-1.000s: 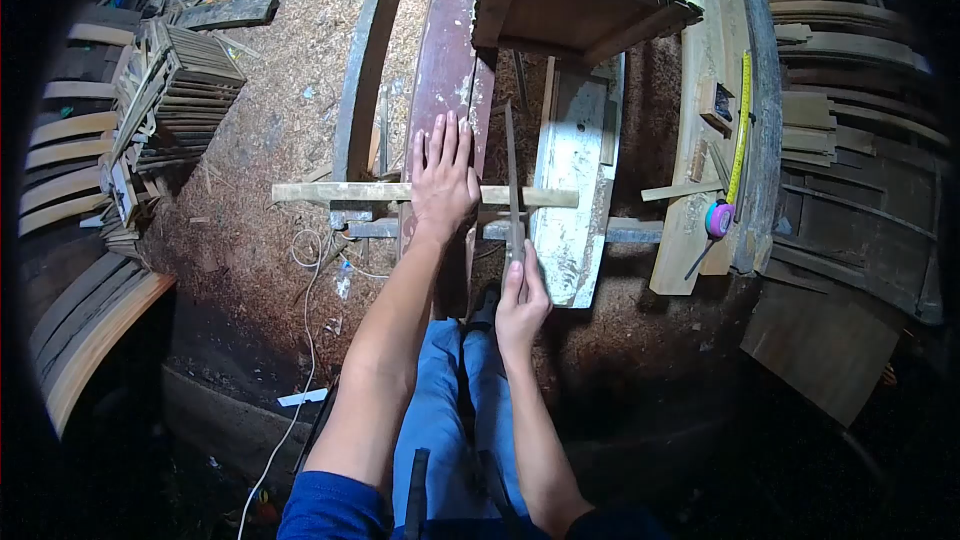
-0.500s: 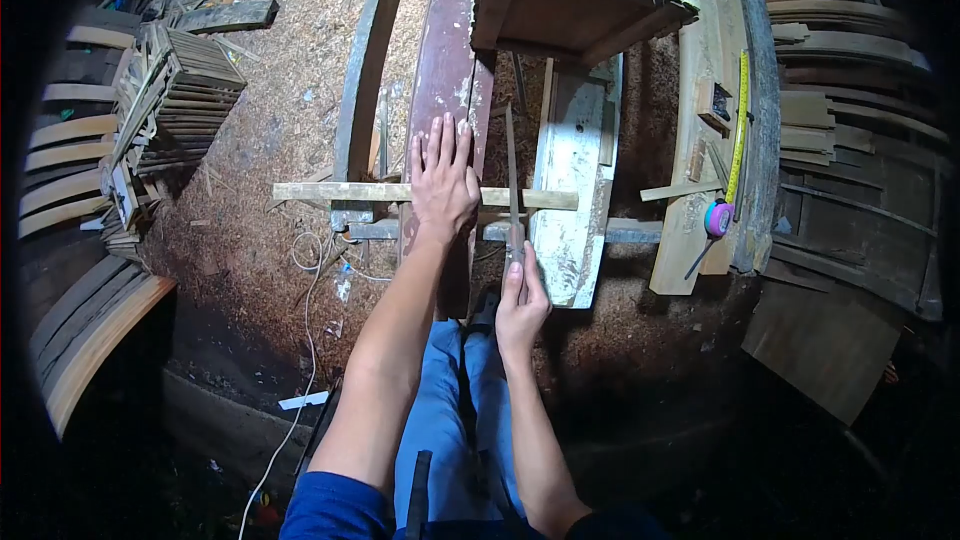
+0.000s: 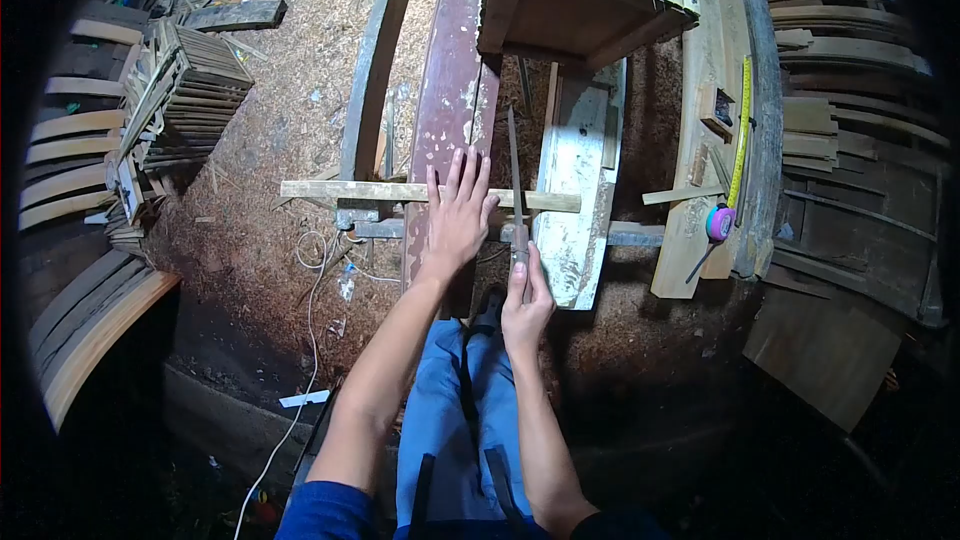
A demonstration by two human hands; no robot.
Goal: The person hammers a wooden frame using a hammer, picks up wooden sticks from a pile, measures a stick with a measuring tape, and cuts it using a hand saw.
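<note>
My left hand (image 3: 458, 220) lies flat with fingers spread, pressing a thin wooden strip (image 3: 345, 190) down against a worn maroon plank (image 3: 452, 70). The strip runs crosswise over this plank to a paint-spotted whitish board (image 3: 570, 240) on the right. In my right hand (image 3: 527, 308), fingers wrapped round its handle, is a saw (image 3: 516, 170) with a long narrow blade, seen almost edge-on. Its blade points away from me and crosses the strip just right of my left hand. I cannot tell how deep the blade sits in the wood.
A wooden box-like piece (image 3: 585, 5) stands at the far end of the plank. On the right, a tape measure (image 3: 719, 223) lies extended along a light board (image 3: 690, 240). Slatted wood (image 3: 200, 90) is stacked left. A white cable (image 3: 312, 340) crosses the shavings-covered floor.
My left hand has slid back toward me, so its fingers now lie across the strip. My right hand still grips the saw, little changed. The view has shifted slightly.
</note>
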